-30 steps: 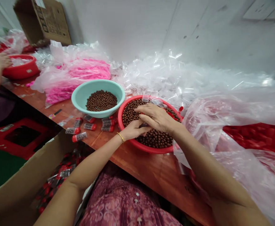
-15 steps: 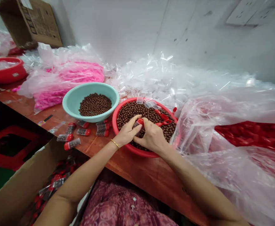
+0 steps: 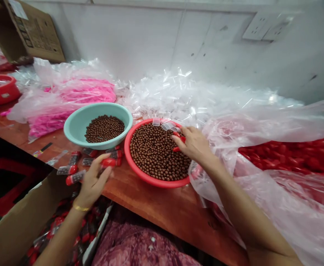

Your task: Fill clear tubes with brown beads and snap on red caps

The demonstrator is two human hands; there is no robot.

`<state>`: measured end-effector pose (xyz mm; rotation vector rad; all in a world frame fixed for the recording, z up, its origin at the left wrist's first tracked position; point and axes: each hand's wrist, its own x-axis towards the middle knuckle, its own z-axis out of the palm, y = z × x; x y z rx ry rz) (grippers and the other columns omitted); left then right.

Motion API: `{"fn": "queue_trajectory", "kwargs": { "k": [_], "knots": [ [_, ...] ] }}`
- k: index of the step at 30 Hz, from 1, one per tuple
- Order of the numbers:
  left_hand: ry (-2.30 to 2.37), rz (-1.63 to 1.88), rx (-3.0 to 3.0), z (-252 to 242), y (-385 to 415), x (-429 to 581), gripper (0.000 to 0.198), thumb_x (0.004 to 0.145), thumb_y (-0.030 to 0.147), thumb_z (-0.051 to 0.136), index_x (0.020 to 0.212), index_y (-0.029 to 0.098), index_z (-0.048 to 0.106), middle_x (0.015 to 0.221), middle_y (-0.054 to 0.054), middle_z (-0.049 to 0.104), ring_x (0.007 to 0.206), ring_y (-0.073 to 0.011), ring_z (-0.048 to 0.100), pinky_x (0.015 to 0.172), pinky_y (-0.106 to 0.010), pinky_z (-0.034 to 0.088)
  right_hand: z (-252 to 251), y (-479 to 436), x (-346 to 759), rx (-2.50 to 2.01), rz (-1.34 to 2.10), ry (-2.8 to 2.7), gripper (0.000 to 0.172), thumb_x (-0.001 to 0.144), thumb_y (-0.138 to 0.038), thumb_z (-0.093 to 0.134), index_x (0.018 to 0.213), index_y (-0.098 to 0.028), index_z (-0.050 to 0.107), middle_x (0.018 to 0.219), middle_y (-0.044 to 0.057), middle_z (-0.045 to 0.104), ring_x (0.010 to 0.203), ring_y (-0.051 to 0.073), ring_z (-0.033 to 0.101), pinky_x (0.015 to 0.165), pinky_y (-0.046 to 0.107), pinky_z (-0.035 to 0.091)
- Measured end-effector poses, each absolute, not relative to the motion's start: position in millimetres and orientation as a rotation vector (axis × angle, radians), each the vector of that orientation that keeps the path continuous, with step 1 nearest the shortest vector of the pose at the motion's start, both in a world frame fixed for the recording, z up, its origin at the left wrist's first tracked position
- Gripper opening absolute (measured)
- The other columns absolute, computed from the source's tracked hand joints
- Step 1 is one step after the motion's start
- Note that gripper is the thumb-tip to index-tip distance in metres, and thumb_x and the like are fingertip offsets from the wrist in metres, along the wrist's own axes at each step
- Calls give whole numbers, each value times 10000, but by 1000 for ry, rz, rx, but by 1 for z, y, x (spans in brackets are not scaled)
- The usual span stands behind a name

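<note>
My left hand (image 3: pixel 91 184), a gold bangle on its wrist, is over the table's front edge beside several filled tubes (image 3: pixel 65 170). It is smeared by motion. Between its thumb and forefinger shows the red cap of a clear tube (image 3: pixel 109 162); the rest of that tube is hidden. Over the right rim of a red bowl (image 3: pixel 127 149) full of brown balls (image 3: pixel 159 155), my right hand (image 3: pixel 195 146) has its thumb and fingers closed around a small red scoop (image 3: pixel 182 139). Another red scoop (image 3: pixel 176 149) pokes out below the thumb. Clear empty tubes (image 3: pixel 166 125) lie at the bowl's back rim.
A turquoise bowl (image 3: pixel 70 127) with brown balls stands left. Clear tubes (image 3: pixel 164 92) are heaped along the wall. Bags hold pink pieces (image 3: pixel 89 90) and red pieces (image 3: pixel 289 157). Below the table, a carton (image 3: pixel 26 218) holds red-capped tubes. A red basin (image 3: pixel 1 92) stands far left.
My hands were together over the red bowl on a red-capped tube. The left has moved left toward the tubes on the table; the right has moved to the red scoops. The view has shifted right.
</note>
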<state>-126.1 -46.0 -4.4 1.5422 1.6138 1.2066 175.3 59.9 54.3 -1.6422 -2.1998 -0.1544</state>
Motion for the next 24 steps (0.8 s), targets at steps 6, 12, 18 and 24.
{"fn": "queue_trajectory", "kwargs": {
  "k": [6, 12, 18, 24],
  "knots": [
    [2180, 39, 1528, -74, -136, -238, 501, 806, 427, 379, 1202, 174, 548, 812, -62, 706, 787, -257, 680, 692, -324, 515, 42, 89, 201, -2036, -11, -2357, 280, 838, -325, 452, 883, -157, 672, 927, 122, 661, 883, 268, 606, 717, 339, 420],
    [1930, 333, 2338, -12, -70, -189, 373, 879, 364, 350, 1060, 198, 630, 1012, -72, 689, 908, -192, 647, 805, -287, 492, 35, 81, 197, -1878, 35, -2183, 180, 786, -263, 475, 870, -167, 601, 784, 70, 656, 732, 218, 605, 617, 297, 381],
    [1284, 648, 3127, 49, 126, -68, 356, 861, 124, 384, 1157, 172, 575, 1205, -99, 599, 1044, -187, 556, 886, -322, 428, 24, 70, 207, -1664, 168, -1841, 183, 737, -370, 507, 804, -200, 489, 626, 0, 558, 505, 151, 500, 512, 274, 360],
    [918, 231, 3252, 30, 230, -22, 303, 824, 141, 442, 1060, 174, 629, 996, -91, 678, 893, -179, 581, 795, -303, 419, 21, 60, 218, -1450, 377, -1659, 228, 761, -422, 516, 807, -205, 464, 606, -30, 503, 521, 120, 484, 489, 240, 371]
  ]
}}
